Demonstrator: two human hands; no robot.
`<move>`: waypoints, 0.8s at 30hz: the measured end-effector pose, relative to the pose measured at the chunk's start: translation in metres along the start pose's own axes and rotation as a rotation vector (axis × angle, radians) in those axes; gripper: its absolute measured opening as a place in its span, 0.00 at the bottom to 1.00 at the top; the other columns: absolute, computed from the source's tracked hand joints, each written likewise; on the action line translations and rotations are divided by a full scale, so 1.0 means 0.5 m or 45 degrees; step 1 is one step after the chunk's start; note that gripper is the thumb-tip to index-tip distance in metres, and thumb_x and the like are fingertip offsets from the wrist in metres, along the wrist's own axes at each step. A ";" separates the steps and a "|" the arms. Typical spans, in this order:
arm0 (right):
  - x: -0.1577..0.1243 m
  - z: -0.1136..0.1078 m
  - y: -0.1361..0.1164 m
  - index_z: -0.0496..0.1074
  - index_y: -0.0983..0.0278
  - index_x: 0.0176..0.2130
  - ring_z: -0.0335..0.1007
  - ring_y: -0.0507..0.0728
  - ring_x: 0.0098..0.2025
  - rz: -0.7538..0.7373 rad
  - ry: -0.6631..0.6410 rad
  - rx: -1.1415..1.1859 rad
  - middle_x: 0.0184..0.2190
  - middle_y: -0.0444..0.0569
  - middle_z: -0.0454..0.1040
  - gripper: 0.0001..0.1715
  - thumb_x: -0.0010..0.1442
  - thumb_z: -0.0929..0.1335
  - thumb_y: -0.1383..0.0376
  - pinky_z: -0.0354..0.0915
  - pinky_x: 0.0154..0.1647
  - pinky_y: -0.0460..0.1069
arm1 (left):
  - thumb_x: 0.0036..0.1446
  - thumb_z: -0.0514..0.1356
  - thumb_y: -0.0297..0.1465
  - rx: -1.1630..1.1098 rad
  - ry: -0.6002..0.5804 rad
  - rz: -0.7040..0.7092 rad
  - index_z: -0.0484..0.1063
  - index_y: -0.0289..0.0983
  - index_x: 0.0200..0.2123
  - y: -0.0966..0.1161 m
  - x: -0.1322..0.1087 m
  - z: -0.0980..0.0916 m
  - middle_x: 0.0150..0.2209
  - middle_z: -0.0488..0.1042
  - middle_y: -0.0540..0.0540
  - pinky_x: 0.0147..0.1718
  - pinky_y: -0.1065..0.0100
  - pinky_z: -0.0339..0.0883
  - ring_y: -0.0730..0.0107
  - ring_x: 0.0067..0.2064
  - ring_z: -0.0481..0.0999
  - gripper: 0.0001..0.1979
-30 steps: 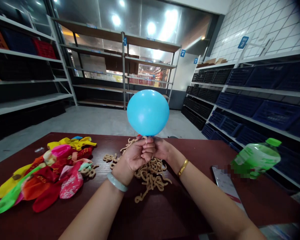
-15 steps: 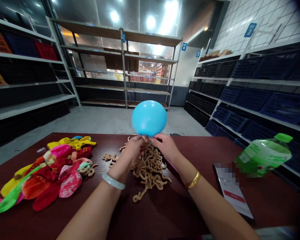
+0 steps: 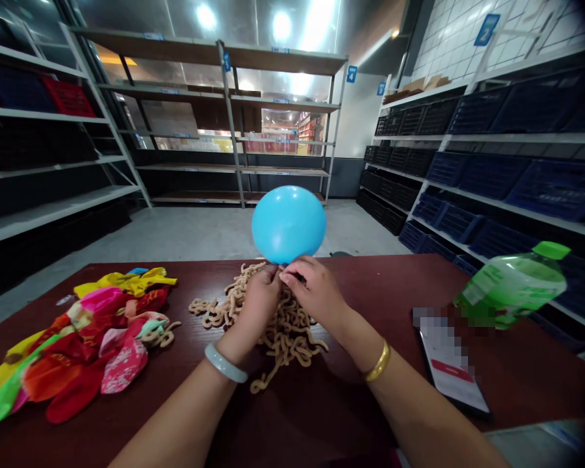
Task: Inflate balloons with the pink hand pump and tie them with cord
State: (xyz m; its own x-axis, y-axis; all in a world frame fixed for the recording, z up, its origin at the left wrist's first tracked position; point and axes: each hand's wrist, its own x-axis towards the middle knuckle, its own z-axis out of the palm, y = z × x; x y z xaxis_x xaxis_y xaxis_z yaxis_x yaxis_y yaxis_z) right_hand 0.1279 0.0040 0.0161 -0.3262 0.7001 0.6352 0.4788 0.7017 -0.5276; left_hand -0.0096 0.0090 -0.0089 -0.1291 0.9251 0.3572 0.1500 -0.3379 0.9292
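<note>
An inflated light-blue balloon [image 3: 288, 223] stands up above the middle of a dark red table [image 3: 322, 416]. Both hands pinch at its neck just below the ball. My left hand [image 3: 259, 300] has its fingers closed on the neck from the left. My right hand [image 3: 312, 291] pinches the same spot from the right, fingertips meeting the left hand's. Under and behind the hands lies a heap of tan curly rubber bands [image 3: 277, 325].
A pile of flat coloured balloons [image 3: 82, 338] lies at the table's left. A phone [image 3: 451, 370] lies at the right, beside a green plastic bottle [image 3: 511, 286]. Metal shelving with crates lines both sides and the back.
The balloon and both hands have come down closer to the rubber bands. The right hand has moved from behind the left hand to pinch the neck beside it.
</note>
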 end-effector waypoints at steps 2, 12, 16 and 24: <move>0.002 -0.004 0.005 0.74 0.63 0.36 0.68 0.55 0.43 -0.079 -0.040 0.055 0.38 0.49 0.75 0.13 0.67 0.62 0.63 0.62 0.47 0.49 | 0.52 0.59 0.31 0.006 0.020 0.022 0.72 0.36 0.23 0.006 -0.003 0.001 0.24 0.71 0.49 0.30 0.71 0.57 0.68 0.30 0.65 0.08; 0.002 -0.004 0.012 0.74 0.62 0.34 0.71 0.53 0.35 0.087 0.080 0.102 0.33 0.46 0.77 0.02 0.58 0.69 0.68 0.63 0.38 0.47 | 0.56 0.56 0.28 0.380 0.024 0.224 0.72 0.37 0.24 0.010 -0.010 -0.004 0.25 0.72 0.46 0.30 0.69 0.53 0.66 0.29 0.66 0.09; 0.003 -0.007 0.012 0.75 0.61 0.32 0.71 0.54 0.35 0.122 0.106 0.055 0.32 0.46 0.78 0.02 0.58 0.70 0.67 0.62 0.37 0.47 | 0.54 0.57 0.25 0.542 0.046 0.350 0.68 0.38 0.22 0.013 -0.013 -0.006 0.25 0.70 0.44 0.31 0.68 0.53 0.63 0.29 0.65 0.09; 0.001 0.001 0.012 0.72 0.62 0.29 0.68 0.54 0.33 0.117 0.070 -0.201 0.29 0.46 0.75 0.05 0.58 0.67 0.68 0.59 0.35 0.47 | 0.56 0.54 0.25 0.687 0.036 0.419 0.68 0.39 0.24 0.000 -0.012 -0.002 0.27 0.70 0.43 0.32 0.66 0.53 0.62 0.31 0.66 0.09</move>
State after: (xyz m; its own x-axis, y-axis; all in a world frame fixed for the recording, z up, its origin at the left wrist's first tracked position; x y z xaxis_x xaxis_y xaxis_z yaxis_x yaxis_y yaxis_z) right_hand 0.1304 0.0085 0.0129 -0.2323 0.7490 0.6205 0.6280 0.6027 -0.4924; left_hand -0.0097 0.0031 -0.0110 -0.0166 0.7803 0.6251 0.6583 -0.4621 0.5943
